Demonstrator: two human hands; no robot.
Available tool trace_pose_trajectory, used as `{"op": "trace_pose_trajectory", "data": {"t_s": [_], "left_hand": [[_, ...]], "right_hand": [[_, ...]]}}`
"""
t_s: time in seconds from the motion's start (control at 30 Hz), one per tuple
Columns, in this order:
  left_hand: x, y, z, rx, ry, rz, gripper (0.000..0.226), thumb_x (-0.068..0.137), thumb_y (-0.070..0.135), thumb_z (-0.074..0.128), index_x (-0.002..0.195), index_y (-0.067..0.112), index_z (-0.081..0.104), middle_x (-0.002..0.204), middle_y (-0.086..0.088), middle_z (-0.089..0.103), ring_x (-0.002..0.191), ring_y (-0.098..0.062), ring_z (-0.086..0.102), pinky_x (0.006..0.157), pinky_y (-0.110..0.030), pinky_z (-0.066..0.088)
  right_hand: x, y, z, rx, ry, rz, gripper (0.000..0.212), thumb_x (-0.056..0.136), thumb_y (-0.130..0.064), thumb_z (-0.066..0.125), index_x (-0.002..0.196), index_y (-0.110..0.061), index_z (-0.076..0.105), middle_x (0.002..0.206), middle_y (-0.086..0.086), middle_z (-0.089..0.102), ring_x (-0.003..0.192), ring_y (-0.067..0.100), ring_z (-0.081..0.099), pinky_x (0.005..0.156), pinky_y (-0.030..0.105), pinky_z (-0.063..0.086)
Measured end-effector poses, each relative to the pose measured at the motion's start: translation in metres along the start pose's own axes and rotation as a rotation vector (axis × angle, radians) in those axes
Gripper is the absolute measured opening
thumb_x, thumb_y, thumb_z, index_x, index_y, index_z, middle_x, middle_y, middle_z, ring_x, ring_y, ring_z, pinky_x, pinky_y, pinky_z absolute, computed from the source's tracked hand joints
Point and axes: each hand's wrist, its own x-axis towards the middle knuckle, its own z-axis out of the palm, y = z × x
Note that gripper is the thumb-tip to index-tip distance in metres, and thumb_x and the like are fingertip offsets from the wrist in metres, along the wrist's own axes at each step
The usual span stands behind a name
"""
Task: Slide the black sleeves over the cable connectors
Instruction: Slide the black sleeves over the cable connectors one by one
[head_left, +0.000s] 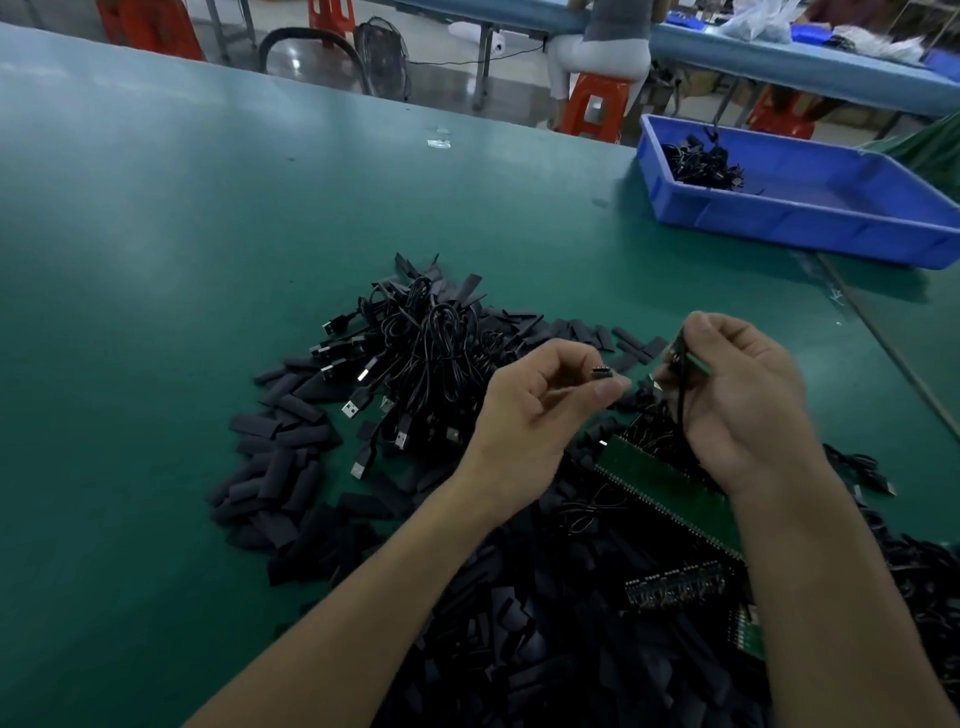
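Observation:
My left hand (540, 405) pinches a small black sleeve (602, 372) between thumb and forefinger, its open end facing right. My right hand (737, 400) pinches a cable's small green connector board (688, 358), and the black cable (679, 410) hangs down through the palm. The two hands are held a short gap apart above the table. Behind them lies a tangled bundle of black USB cables (421, 358). Loose black sleeves (280, 457) are scattered around it and heaped near me.
A blue bin (810, 208) with several black cables stands at the back right on the green table (156, 234). Green circuit-board strips (670, 493) lie under my right wrist. A person sits on an orange stool (595, 106) at another table behind.

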Motion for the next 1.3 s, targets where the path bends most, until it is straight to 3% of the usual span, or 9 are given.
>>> {"op": "trace_pose_trajectory", "data": {"t_s": [0.33, 0.47, 0.63, 0.7, 0.87, 0.97, 1.07, 1.2, 1.3], "left_hand": [[-0.002, 0.056, 0.012, -0.137, 0.293, 0.443, 0.017, 0.105, 0.002, 0.035, 0.102, 0.019, 0.039, 0.072, 0.002, 0.053, 0.062, -0.011, 0.057, 0.064, -0.035, 0.059], [0.006, 0.076, -0.005, -0.104, 0.359, 0.508, 0.013, 0.106, 0.010, 0.035, 0.100, 0.022, 0.038, 0.061, 0.005, 0.040, 0.045, -0.006, 0.035, 0.041, -0.018, 0.032], [0.004, 0.090, -0.028, -0.032, 0.507, 0.517, 0.007, 0.107, 0.015, 0.036, 0.101, 0.013, 0.038, 0.059, 0.002, 0.035, 0.044, -0.009, 0.025, 0.041, -0.019, 0.023], [0.006, 0.100, -0.049, -0.080, 0.601, 0.488, 0.028, 0.105, 0.025, 0.041, 0.106, -0.001, 0.033, 0.059, 0.007, 0.040, 0.044, -0.007, 0.026, 0.041, -0.020, 0.021], [-0.002, 0.107, -0.067, 0.106, 0.424, 0.331, 0.010, 0.107, 0.023, 0.046, 0.100, 0.017, 0.047, 0.062, 0.009, 0.046, 0.045, -0.008, 0.025, 0.038, -0.018, 0.020], [-0.002, 0.100, -0.068, 0.165, 0.289, 0.149, 0.019, 0.102, 0.026, 0.055, 0.087, 0.031, 0.067, 0.061, 0.009, 0.051, 0.042, -0.004, 0.030, 0.037, -0.015, 0.024], [0.002, 0.089, -0.073, 0.382, 0.158, 0.029, 0.021, 0.101, 0.028, 0.053, 0.098, 0.029, 0.074, 0.060, 0.013, 0.048, 0.044, 0.000, 0.032, 0.042, -0.011, 0.027], [0.003, 0.069, -0.080, 0.559, -0.077, -0.255, 0.034, 0.107, 0.011, 0.044, 0.137, 0.018, 0.056, 0.073, 0.002, 0.058, 0.057, -0.017, 0.041, 0.049, -0.026, 0.034], [0.003, 0.067, -0.079, 0.592, -0.164, -0.291, 0.035, 0.106, 0.007, 0.042, 0.136, 0.024, 0.051, 0.076, 0.014, 0.068, 0.057, -0.003, 0.053, 0.050, -0.018, 0.044]], "right_hand": [[0.015, -0.013, -0.009, 0.174, 0.496, -0.060, 0.016, 0.107, -0.015, 0.046, 0.091, -0.016, 0.043, 0.104, 0.010, 0.052, 0.063, 0.012, 0.063, 0.049, 0.019, 0.047], [0.019, -0.005, -0.018, 0.023, 0.523, -0.055, 0.017, 0.107, -0.016, 0.044, 0.090, -0.018, 0.041, 0.104, 0.010, 0.054, 0.054, 0.008, 0.064, 0.043, 0.018, 0.045], [0.025, 0.003, -0.027, -0.114, 0.588, -0.132, 0.013, 0.107, -0.017, 0.041, 0.095, -0.019, 0.036, 0.100, 0.004, 0.048, 0.056, 0.004, 0.060, 0.042, 0.018, 0.043], [0.027, 0.005, -0.035, -0.200, 0.621, -0.144, 0.012, 0.107, -0.018, 0.043, 0.096, -0.020, 0.037, 0.099, 0.002, 0.049, 0.058, 0.006, 0.058, 0.041, 0.017, 0.041], [0.023, 0.014, -0.036, -0.716, 0.298, -0.116, 0.007, 0.098, -0.016, 0.062, 0.103, -0.016, 0.059, 0.098, 0.005, 0.068, 0.073, 0.014, 0.070, 0.062, 0.026, 0.053], [0.014, 0.009, -0.022, -1.123, 0.018, -0.172, 0.010, 0.092, -0.021, 0.071, 0.102, -0.020, 0.072, 0.088, 0.002, 0.071, 0.077, 0.012, 0.066, 0.067, 0.016, 0.047], [0.005, 0.000, -0.010, -1.416, -0.194, -0.166, 0.018, 0.091, -0.021, 0.073, 0.109, -0.021, 0.074, 0.105, 0.004, 0.072, 0.095, 0.017, 0.065, 0.088, 0.026, 0.049], [-0.016, -0.009, 0.014, -1.452, -0.185, -0.529, 0.020, 0.094, -0.013, 0.065, 0.111, -0.019, 0.075, 0.112, 0.004, 0.069, 0.106, 0.022, 0.060, 0.099, 0.032, 0.044], [-0.034, -0.006, 0.036, -1.399, -0.431, -0.618, 0.025, 0.093, -0.004, 0.061, 0.104, -0.020, 0.078, 0.102, -0.002, 0.067, 0.099, 0.017, 0.059, 0.093, 0.033, 0.048]]}}
